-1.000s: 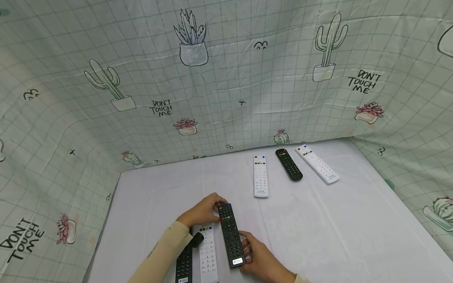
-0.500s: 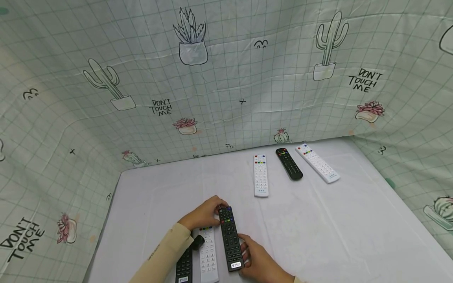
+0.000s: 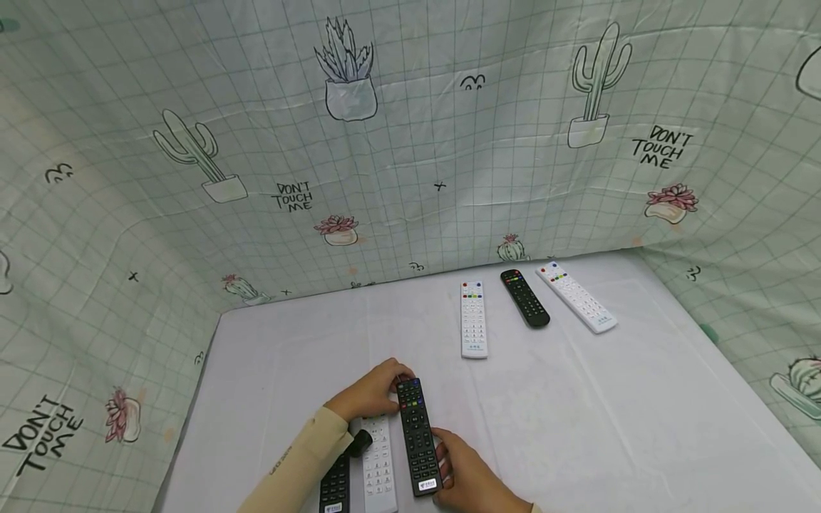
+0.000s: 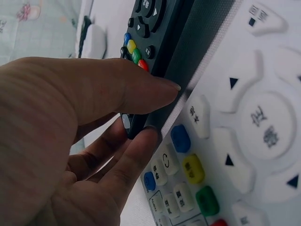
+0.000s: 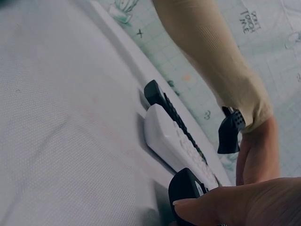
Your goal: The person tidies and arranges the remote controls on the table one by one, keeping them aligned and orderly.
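Note:
Both hands hold a black remote control [image 3: 420, 438] low in the middle of the head view. My left hand [image 3: 372, 390] pinches its far end between thumb and fingers, next to the coloured buttons that show in the left wrist view. At its near right corner, my right hand [image 3: 471, 474] grips with the thumb on the end, as the right wrist view shows on the remote's end [image 5: 183, 186]. Just left of it lies a white remote control [image 3: 378, 470], its far end partly under the left wrist. Further left, another black remote control [image 3: 334, 484] is partly hidden by the sleeve.
At the back right of the white-covered table [image 3: 577, 413] lie a white remote [image 3: 474, 320], a black remote [image 3: 524, 298] and a slanted white remote [image 3: 576, 297]. A patterned cloth [image 3: 398, 142] hangs behind and at both sides.
The held black remote has slid slightly toward the near edge, with both hands moving along with it. The other remotes stay where they were.

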Available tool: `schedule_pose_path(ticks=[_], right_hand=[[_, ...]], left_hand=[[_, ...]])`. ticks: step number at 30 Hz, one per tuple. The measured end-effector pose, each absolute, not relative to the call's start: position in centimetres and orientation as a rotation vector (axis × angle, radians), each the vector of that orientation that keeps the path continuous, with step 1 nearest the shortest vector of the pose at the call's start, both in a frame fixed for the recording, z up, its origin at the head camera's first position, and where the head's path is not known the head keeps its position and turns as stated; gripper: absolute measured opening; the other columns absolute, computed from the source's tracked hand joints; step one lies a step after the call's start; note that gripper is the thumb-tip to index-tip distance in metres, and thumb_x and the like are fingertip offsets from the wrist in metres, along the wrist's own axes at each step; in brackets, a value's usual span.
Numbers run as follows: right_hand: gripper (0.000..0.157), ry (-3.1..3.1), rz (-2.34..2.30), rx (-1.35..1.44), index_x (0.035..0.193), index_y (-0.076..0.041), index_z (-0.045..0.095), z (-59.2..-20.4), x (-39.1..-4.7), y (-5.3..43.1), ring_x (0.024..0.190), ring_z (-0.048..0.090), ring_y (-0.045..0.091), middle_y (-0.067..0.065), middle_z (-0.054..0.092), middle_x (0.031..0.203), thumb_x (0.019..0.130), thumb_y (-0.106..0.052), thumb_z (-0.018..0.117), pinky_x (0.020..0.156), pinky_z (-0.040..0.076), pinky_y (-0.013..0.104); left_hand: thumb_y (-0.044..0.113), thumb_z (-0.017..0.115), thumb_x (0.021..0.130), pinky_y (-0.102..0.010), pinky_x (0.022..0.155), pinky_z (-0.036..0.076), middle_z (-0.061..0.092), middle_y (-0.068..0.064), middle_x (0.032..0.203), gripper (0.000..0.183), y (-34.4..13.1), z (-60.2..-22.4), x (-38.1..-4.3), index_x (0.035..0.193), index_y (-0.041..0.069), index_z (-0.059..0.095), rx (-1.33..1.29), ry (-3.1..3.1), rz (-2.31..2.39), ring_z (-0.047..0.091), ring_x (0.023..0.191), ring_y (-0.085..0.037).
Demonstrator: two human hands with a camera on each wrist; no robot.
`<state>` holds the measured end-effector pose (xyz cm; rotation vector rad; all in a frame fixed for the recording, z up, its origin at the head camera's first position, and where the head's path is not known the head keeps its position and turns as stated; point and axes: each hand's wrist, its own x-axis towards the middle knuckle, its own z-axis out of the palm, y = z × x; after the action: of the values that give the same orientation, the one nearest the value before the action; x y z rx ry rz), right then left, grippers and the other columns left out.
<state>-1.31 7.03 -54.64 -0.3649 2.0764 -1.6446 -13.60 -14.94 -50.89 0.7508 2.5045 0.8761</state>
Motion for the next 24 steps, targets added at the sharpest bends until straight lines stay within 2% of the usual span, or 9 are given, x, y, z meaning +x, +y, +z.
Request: schedule_pose_path(ticks=[24], right_hand=[[0.090,2.163,-1.576,-0.422,0.148,0.023,0.037,-54.66,-1.13,6.45,0.078,0.054,0.008,0.008,0.053,0.100,0.065,0.020,0.073,0.061,0.055,0.023]], left_hand=[[-0.015,0.080,0.075,-0.035,0.087,0.055,0.061,-0.006,0.107,0.053,-15.00,-50.85,-13.49,0.125,-0.003,0.067,0.772,2.535,0.829,0.056,0.096,-0.019]])
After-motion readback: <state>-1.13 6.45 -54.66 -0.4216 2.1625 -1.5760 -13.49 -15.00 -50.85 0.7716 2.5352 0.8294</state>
